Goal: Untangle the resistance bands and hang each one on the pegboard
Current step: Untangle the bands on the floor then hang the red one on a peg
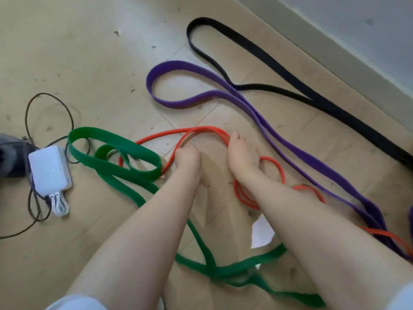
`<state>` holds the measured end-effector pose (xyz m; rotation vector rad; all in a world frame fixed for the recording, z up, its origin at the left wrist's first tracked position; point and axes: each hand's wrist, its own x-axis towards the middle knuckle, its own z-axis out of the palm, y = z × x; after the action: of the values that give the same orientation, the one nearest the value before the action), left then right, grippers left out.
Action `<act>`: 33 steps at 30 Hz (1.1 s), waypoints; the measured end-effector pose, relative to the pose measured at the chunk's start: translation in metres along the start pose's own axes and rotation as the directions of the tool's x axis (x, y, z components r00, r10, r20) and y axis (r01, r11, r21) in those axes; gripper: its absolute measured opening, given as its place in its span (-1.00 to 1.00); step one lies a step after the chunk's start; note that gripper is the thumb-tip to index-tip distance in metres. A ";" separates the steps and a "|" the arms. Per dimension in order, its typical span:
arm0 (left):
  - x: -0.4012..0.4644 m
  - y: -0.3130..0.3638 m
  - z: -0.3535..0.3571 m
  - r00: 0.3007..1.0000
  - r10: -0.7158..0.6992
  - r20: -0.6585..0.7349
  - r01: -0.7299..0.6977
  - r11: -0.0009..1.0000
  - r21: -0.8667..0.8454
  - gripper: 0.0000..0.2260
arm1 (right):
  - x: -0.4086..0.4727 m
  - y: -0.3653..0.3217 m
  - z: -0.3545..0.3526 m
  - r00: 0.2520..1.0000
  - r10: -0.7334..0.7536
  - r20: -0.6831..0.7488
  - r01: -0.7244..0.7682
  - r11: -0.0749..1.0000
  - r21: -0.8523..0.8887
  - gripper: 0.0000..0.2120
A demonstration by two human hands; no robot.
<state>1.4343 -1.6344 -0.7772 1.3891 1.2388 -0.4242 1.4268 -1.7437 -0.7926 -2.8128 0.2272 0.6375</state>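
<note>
Tan floor (73, 52) fills your head view, scuffed and flecked with debris, a pale wall base running along the upper right. No pegboard shows anywhere, so nothing is hung yet.

Your left hand (187, 157) reaches down onto the red band (201, 130), fingers curled shut on the strand where it bends near the green band (116, 151). Your right hand (242, 154) is closed over the same red band further along its arc, more red loops coiling just beside that wrist. Two grips on one band, I'd say, so you can spread it and see where it crosses the others.

The green one lies folded over itself to your left and trails under your forearms; red passes through its loop there, which looks like the knot to clear. The purple band (185, 66) and black band (245, 35) stretch out toward the wall, crossing each other once, the purple meeting red again at the lower right.

Off to the left, a white charger (49, 168) and its cable (44, 101) sit well apart.
</note>
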 end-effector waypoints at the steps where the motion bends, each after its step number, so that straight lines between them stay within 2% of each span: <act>1: 0.001 0.003 0.002 0.999 0.047 0.019 -0.046 0.998 -0.031 -0.69 | 0.001 0.000 -0.002 1.000 -0.003 0.015 0.003 1.000 0.018 -0.75; 3: 0.000 0.013 0.007 0.989 0.148 -0.002 -0.148 0.987 -0.057 -0.58 | -0.006 0.007 -0.007 0.999 -0.025 0.033 0.023 0.998 0.060 -0.76; 5: -0.002 0.026 0.014 0.989 0.147 -0.027 -0.148 0.986 -0.081 -0.52 | -0.019 0.020 -0.014 0.996 -0.084 0.041 0.080 0.992 0.095 -0.81; 9: -0.004 0.039 0.035 0.985 0.173 -0.008 -0.173 0.981 -0.092 -0.58 | -0.036 0.025 -0.025 0.964 -0.238 0.114 0.230 0.970 0.080 -0.78; 12: 0.000 0.052 0.029 0.934 0.349 -0.076 -0.352 0.936 -0.032 -0.54 | -0.029 0.007 -0.028 0.949 -0.310 0.060 0.302 0.946 0.120 -0.74; 16: -0.008 0.083 0.009 0.791 0.611 -0.013 -0.611 0.791 0.011 -0.56 | -0.010 -0.016 -0.032 0.945 -0.316 -0.087 0.326 0.929 0.175 -0.69; 17: -0.011 0.088 0.003 0.725 0.689 0.014 -0.688 0.723 0.056 -0.56 | -0.007 -0.022 -0.034 0.945 -0.309 -0.109 0.325 0.923 0.207 -0.69; 20: -0.017 0.090 -0.013 0.455 0.878 0.148 -0.885 0.427 0.183 -0.55 | 0.003 -0.030 -0.034 0.948 -0.291 -0.132 0.316 0.914 0.254 -0.70; 21: -0.011 0.088 -0.016 0.432 0.885 0.174 -0.894 0.395 0.212 -0.56 | 0.005 -0.031 -0.032 0.951 -0.286 -0.119 0.307 0.921 0.240 -0.70; 22: 0.000 0.087 -0.019 0.459 0.870 0.178 -0.879 0.418 0.228 -0.57 | 0.008 -0.030 -0.029 0.957 -0.277 -0.090 0.290 0.932 0.219 -0.70; 25: 0.035 0.082 -0.027 0.713 0.685 0.150 -0.700 0.682 0.212 -0.50 | 0.010 -0.023 -0.017 0.969 -0.240 0.060 0.226 0.958 0.179 -0.65; 26: 0.046 0.079 -0.031 0.757 0.635 0.156 -0.653 0.725 0.218 -0.44 | 0.007 -0.020 -0.014 0.969 -0.231 0.093 0.214 0.963 0.166 -0.61; 29: 0.059 0.077 -0.035 0.815 0.543 0.203 -0.579 0.747 0.328 -0.47 | -0.008 -0.006 -0.013 0.953 -0.264 0.147 0.246 0.960 0.133 -0.49; 31: 0.058 0.080 -0.032 0.814 0.541 0.212 -0.577 0.709 0.404 -0.51 | -0.021 0.010 -0.013 0.941 -0.295 0.164 0.282 0.955 0.095 -0.46; 33: 0.048 0.077 -0.025 0.819 0.551 0.158 -0.550 0.677 0.490 -0.49 | -0.036 0.033 -0.014 0.948 -0.282 0.150 0.275 0.959 0.066 -0.45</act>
<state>1.5070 -1.5742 -0.7724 2.1447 0.6470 -0.3321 1.3938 -1.7760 -0.7709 -2.6628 -0.1812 0.7714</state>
